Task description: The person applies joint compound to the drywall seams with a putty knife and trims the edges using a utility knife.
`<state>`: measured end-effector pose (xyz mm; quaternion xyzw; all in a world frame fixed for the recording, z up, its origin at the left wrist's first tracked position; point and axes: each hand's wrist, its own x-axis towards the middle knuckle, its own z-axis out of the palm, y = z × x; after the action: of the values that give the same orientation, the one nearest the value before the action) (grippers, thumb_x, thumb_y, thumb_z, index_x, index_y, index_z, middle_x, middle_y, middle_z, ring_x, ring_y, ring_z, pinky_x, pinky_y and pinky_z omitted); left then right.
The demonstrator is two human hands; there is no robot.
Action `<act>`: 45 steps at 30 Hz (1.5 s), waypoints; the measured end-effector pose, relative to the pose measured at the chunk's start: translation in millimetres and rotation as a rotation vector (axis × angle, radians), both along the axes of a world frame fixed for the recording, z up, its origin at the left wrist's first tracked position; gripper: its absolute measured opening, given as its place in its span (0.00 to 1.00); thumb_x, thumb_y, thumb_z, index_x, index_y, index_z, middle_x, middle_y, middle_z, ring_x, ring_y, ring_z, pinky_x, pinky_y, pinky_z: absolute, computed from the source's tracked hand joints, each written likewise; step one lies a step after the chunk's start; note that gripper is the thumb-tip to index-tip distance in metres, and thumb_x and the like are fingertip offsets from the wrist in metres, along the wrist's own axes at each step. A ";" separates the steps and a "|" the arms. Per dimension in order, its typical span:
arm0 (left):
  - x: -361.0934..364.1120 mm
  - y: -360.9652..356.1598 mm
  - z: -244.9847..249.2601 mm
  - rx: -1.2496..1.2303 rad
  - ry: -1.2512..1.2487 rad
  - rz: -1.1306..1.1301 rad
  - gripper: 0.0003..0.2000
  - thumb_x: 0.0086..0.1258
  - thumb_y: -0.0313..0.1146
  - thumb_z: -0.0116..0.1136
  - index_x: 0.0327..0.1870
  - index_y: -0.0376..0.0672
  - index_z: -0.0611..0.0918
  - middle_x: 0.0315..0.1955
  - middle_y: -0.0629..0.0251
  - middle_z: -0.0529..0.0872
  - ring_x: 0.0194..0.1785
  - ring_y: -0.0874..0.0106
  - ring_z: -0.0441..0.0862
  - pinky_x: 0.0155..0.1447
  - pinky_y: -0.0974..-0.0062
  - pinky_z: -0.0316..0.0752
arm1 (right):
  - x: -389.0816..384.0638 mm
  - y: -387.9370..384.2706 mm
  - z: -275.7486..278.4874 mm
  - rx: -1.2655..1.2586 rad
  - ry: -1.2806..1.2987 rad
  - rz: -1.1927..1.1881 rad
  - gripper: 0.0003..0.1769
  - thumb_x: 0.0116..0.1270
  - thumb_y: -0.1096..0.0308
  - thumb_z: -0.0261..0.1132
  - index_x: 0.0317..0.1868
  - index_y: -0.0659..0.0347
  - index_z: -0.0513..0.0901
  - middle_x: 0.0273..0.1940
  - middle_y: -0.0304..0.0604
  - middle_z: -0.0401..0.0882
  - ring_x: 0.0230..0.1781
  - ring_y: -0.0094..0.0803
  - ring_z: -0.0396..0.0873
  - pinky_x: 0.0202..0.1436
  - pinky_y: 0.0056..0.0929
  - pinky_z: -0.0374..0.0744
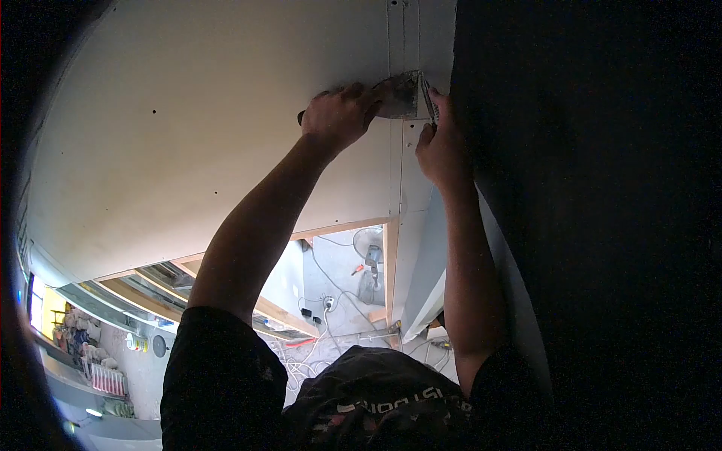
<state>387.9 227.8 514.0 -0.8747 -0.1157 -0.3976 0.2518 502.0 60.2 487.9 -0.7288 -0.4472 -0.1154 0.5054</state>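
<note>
My left hand is closed around the handle of a wide putty knife, its stained blade lying flat against a pale plasterboard panel. The blade's far edge reaches the strip of board beside the dark area on the right. My right hand grips a slim, metallic utility knife, whose tip is close to the upper corner of the putty knife's blade. Whether the two tools touch is hard to tell. Faint parallel lines run along the board above and below the blade.
Below the board, a wood-framed opening shows a floor with a standing fan and tangled cables. Wooden battens run to the left. Piled items and a white rack stand lower left. Deep shadow covers the right side.
</note>
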 end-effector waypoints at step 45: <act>3.7 5.4 -6.9 0.057 -0.062 0.012 0.14 0.75 0.45 0.57 0.59 0.64 0.82 0.36 0.66 0.87 0.29 0.61 0.87 0.33 0.62 0.85 | 12.7 5.3 -12.6 0.111 -0.107 0.028 0.28 0.71 0.79 0.57 0.71 0.57 0.66 0.67 0.58 0.72 0.66 0.54 0.75 0.69 0.47 0.74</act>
<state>391.6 233.2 507.0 -0.8538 -0.1170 -0.4261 0.2754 514.7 65.6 475.3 -0.6862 -0.4765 -0.1716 0.5221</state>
